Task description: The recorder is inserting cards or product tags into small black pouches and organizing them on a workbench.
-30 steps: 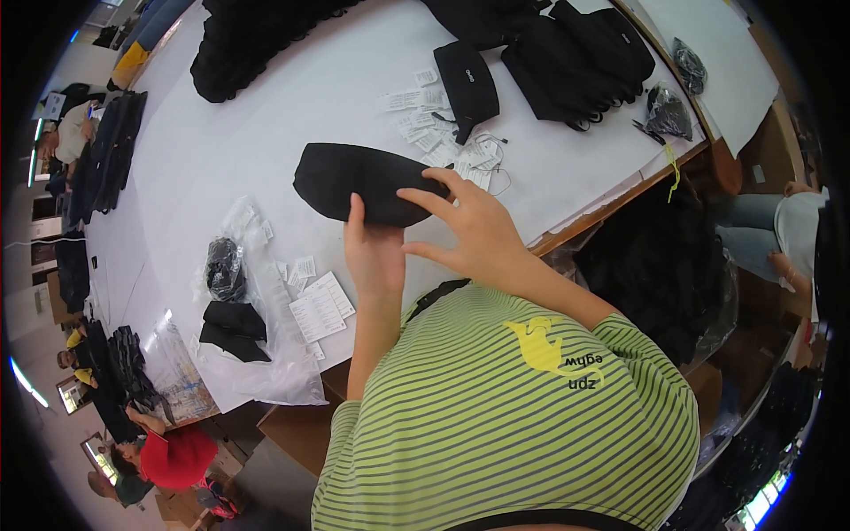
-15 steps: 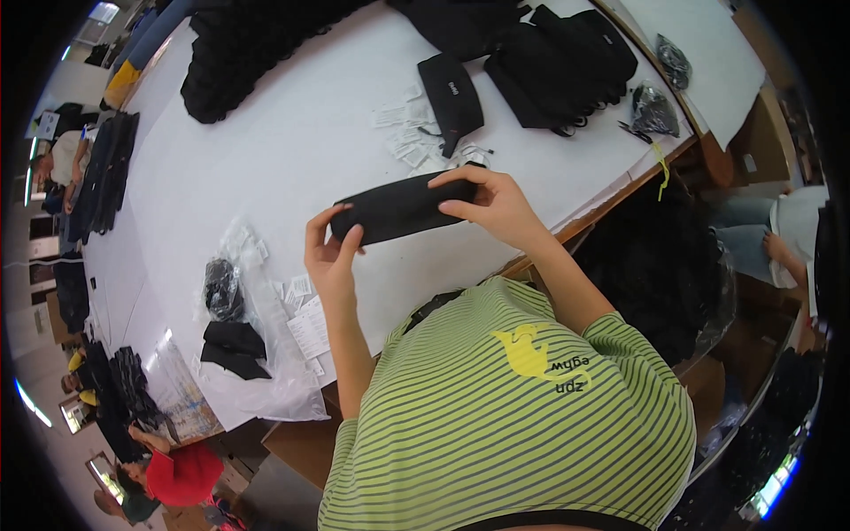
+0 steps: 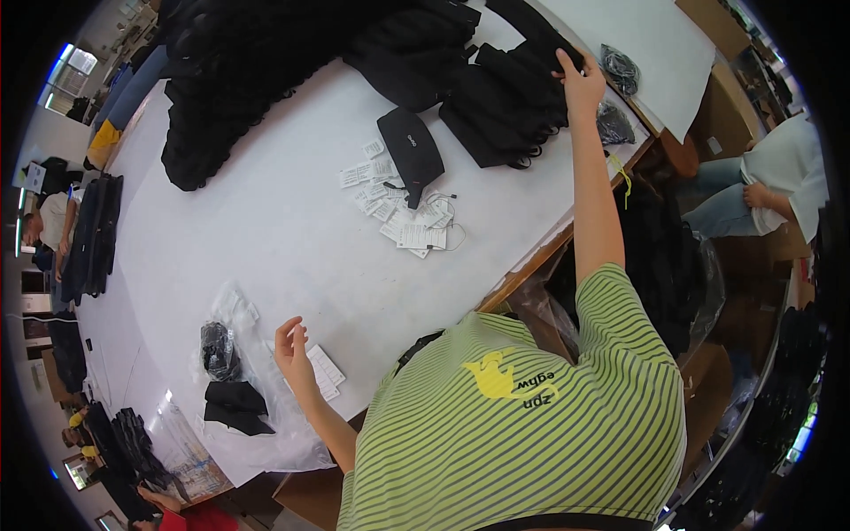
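Note:
My right hand (image 3: 580, 86) reaches to the far right of the table, its fingers closed on the near end of a black fabric pouch (image 3: 531, 25) at a stack of similar black pouches (image 3: 500, 106). My left hand (image 3: 298, 358) is empty above the near left of the table, fingers loosely bent and apart. It is close to some white printed labels (image 3: 325, 370) and a clear plastic bag (image 3: 274, 416). A single black pouch (image 3: 411, 152) with a short strap lies at mid-table, partly over a scatter of white tags (image 3: 381, 199).
A large black fabric heap (image 3: 221, 97) covers the far left. Black bundles in plastic (image 3: 620, 69) lie at the right edge. A folded black piece (image 3: 235, 407) lies on the plastic bag. A person in white (image 3: 784, 173) is at the right; others are at the left.
Both hands held a black pouch in front of me. My right hand has carried it far right to the stack; my left hand has let go and moved down and left.

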A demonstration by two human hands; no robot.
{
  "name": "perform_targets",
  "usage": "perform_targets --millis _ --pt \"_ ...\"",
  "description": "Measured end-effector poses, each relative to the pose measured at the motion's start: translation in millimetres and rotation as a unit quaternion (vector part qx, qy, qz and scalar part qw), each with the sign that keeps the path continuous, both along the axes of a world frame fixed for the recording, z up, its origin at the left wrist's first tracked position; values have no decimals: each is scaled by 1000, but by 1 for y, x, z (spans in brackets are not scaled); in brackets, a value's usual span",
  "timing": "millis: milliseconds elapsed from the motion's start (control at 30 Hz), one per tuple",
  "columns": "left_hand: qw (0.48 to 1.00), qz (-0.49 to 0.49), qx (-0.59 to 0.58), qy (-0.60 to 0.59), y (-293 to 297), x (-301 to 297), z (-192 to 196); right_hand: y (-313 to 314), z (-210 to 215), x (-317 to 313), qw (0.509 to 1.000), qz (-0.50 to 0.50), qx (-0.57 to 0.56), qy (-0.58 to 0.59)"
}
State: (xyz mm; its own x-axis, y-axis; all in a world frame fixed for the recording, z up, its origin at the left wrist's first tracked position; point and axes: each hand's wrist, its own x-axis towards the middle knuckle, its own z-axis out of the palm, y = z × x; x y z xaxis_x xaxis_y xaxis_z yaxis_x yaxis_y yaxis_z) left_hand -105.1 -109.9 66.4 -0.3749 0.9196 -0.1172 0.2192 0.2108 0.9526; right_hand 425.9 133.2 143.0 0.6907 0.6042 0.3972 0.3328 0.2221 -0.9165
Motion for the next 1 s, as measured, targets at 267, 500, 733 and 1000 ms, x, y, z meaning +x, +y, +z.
perform_targets --millis 267,500,733,1000 --pt "970 159 -26 183 -60 -36 -27 0 -16 -65 937 -33 -74 -340" --pt "916 99 -89 380 -79 -35 -41 -3 -111 -172 820 263 -411 -300" --pt "894 124 -125 412 -93 -27 -70 1 -125 -148 881 356 -300 82" --pt "902 128 -128 392 -87 -19 -70 -65 -52 -157 582 434 -188 661"
